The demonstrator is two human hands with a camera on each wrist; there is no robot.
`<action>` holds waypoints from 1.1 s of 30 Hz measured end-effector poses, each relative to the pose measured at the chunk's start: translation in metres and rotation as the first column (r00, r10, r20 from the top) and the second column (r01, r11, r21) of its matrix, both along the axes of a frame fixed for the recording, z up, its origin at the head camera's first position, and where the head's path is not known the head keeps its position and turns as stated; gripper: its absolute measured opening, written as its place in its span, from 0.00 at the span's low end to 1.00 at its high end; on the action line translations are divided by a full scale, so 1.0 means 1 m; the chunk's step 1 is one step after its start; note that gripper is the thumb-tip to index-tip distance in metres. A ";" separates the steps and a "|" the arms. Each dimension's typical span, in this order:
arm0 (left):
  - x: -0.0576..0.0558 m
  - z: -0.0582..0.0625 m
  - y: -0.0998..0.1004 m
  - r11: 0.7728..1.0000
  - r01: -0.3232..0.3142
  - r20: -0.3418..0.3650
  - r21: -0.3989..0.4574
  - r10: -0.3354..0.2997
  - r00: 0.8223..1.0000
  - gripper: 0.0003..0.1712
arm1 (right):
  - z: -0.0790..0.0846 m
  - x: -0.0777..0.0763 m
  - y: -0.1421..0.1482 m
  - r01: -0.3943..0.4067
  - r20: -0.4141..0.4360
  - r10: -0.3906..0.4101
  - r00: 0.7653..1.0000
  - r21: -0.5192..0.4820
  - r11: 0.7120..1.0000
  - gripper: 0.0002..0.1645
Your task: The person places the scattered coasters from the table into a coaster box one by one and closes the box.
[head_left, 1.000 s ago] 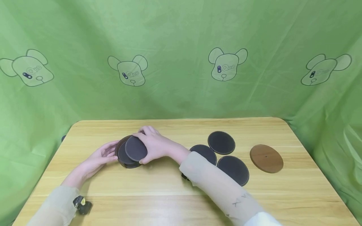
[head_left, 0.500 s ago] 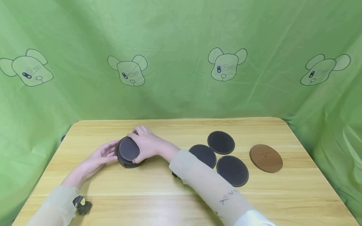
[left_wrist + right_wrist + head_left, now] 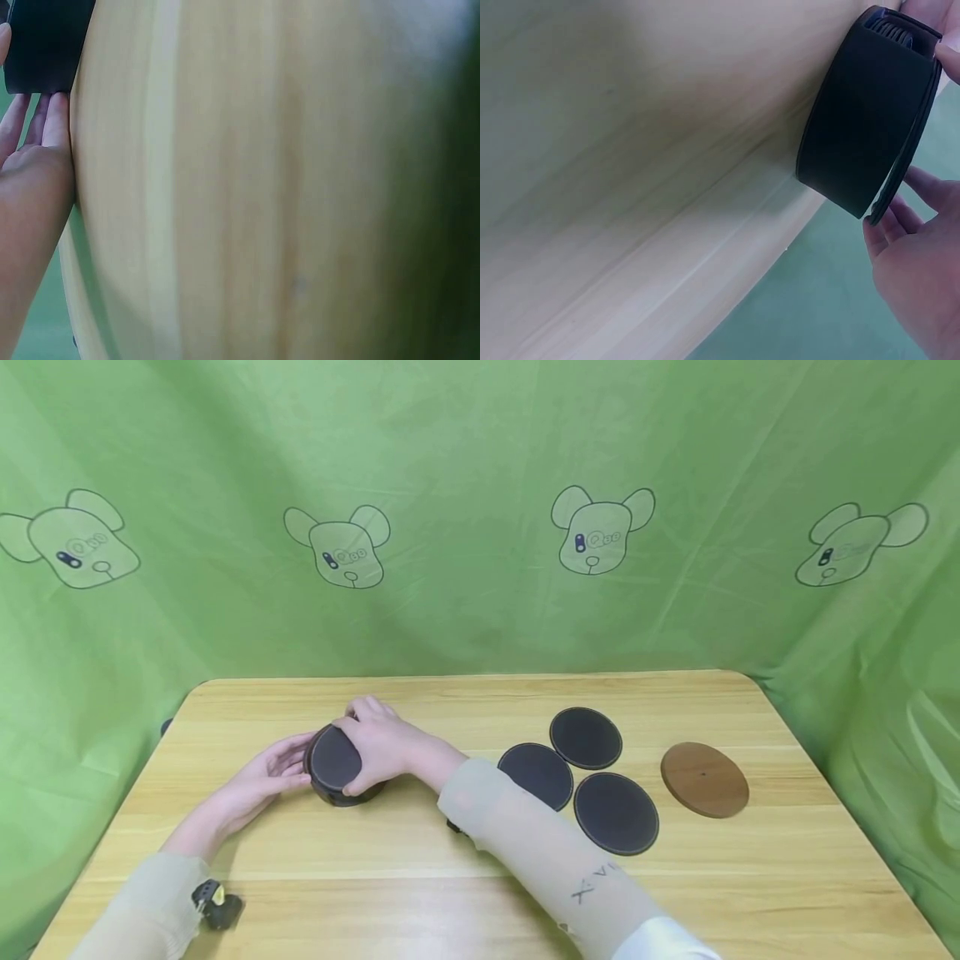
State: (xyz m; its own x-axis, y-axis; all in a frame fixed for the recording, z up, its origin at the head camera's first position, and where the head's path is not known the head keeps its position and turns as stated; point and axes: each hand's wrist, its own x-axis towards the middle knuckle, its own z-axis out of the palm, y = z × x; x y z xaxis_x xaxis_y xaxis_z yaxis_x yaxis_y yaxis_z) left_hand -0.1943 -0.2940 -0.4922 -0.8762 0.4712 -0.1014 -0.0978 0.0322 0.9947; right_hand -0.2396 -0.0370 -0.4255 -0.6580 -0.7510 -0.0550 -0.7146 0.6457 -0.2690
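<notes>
A round black coaster holder [image 3: 855, 112] stands at the left of the table, with stacked coasters [image 3: 893, 32] showing through a notch in its wall. My right hand [image 3: 384, 747] holds a black coaster [image 3: 334, 757] from its right side, thumb on the near edge and fingers at the far edge. This coaster lies over the holder's top. In the right wrist view a narrow gap shows under one edge of it. My left hand [image 3: 261, 782] cups the holder's left side, thumb in front and fingers behind; its fingertips meet the holder in the left wrist view.
Three black stitched coasters [image 3: 617, 814] lie flat in a cluster right of centre, partly beside my right sleeve. A brown wooden disc [image 3: 705, 780] lies farther right. A green curtain [image 3: 480, 610] hangs behind the wooden table [image 3: 360, 893].
My right hand has moved left with the coaster, bringing it over the holder, and it now covers the coaster seen below it earlier. My left hand has stayed in place.
</notes>
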 end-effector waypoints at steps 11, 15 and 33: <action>0.000 0.001 0.001 1.000 -0.008 0.011 -0.019 0.008 1.000 0.46 | -0.002 0.002 -0.007 0.010 -0.035 -0.009 0.999 0.023 1.000 0.59; 0.001 0.002 0.001 1.000 -0.009 0.015 -0.011 0.009 1.000 0.46 | -0.005 0.003 -0.008 0.012 -0.049 -0.011 0.999 0.021 1.000 0.58; 0.001 0.002 0.000 1.000 -0.002 0.027 0.007 0.002 1.000 0.44 | -0.009 0.006 -0.004 0.014 -0.053 -0.013 0.999 0.015 1.000 0.62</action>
